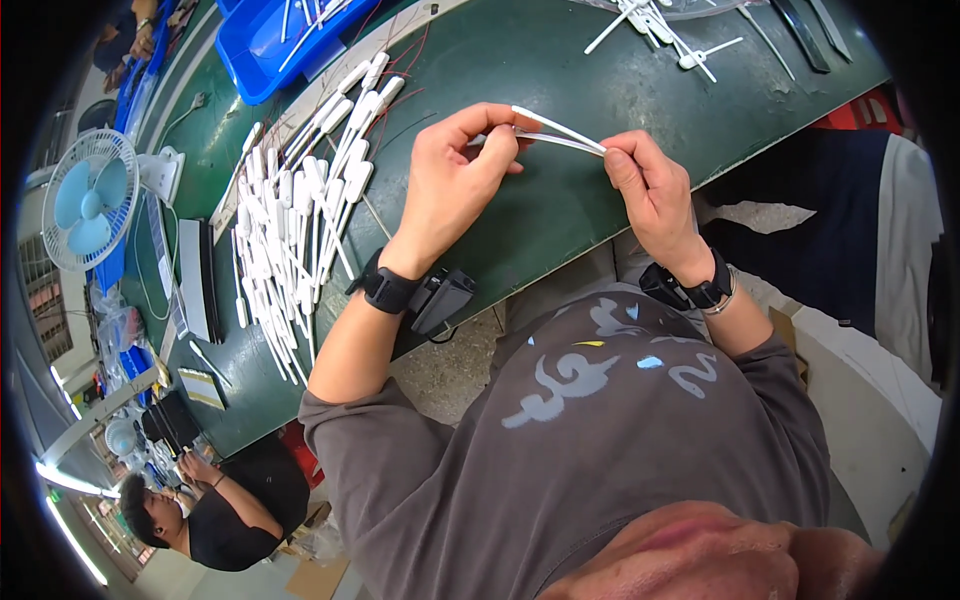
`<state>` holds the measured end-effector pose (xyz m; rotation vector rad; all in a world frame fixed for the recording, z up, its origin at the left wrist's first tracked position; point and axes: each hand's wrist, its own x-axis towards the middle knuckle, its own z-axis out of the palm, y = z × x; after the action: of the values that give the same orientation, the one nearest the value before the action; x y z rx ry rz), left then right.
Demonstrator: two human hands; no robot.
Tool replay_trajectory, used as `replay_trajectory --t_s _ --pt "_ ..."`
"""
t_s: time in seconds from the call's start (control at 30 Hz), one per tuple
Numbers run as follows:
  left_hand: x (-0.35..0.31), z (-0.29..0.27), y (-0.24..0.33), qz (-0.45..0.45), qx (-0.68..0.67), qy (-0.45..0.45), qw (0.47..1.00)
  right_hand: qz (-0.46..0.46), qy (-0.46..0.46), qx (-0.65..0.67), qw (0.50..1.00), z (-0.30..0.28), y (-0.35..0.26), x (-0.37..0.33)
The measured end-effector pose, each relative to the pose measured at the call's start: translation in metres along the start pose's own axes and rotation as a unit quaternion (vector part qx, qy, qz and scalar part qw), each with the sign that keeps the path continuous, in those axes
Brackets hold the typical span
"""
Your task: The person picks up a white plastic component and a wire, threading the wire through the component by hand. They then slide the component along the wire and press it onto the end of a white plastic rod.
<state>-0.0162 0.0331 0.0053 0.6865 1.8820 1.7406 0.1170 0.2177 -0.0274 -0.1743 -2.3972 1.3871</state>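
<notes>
My left hand (462, 165) is closed in a pinch over the green worktable, its thumb and forefinger at one end of a thin white stick-like piece (562, 129). It looks like two slim white strips, apart near the left hand and meeting at the right. My right hand (655, 195) pinches that meeting end between thumb and fingers. Left of my hands lies a large heap of white plastic sticks (290, 215) with thicker, paddle-like ends. Thin red wires stick out at the heap's far side.
A blue bin (240, 70) with white sticks stands at the far left. More white pieces (655, 25) and dark-handled tools (798, 35) lie along the far right. A fan (90, 200) is at the left; a co-worker (235, 510) sits lower left. The table edge (560, 262) runs before me.
</notes>
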Motion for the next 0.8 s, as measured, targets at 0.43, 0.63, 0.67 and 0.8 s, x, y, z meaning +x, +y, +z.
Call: replay_trajectory --t_s 0.43,0.63,0.67,0.8 --pt "-0.005 -0.006 0.001 0.004 -0.03 0.006 1.0 0.023 -0.013 0.035 0.999 -0.002 0.004 -0.001" --pt "-0.006 -0.007 -0.003 0.054 0.033 0.017 0.998 0.026 -0.015 0.025 0.999 -0.002 0.002 -0.001" --pt "-0.005 -0.008 -0.005 0.065 0.055 0.014 0.996 0.023 -0.015 0.021 0.999 -0.002 0.001 -0.001" --pt "-0.007 -0.004 -0.005 0.078 0.078 0.037 0.993 0.018 -0.018 0.016 1.0 -0.002 0.001 0.0"
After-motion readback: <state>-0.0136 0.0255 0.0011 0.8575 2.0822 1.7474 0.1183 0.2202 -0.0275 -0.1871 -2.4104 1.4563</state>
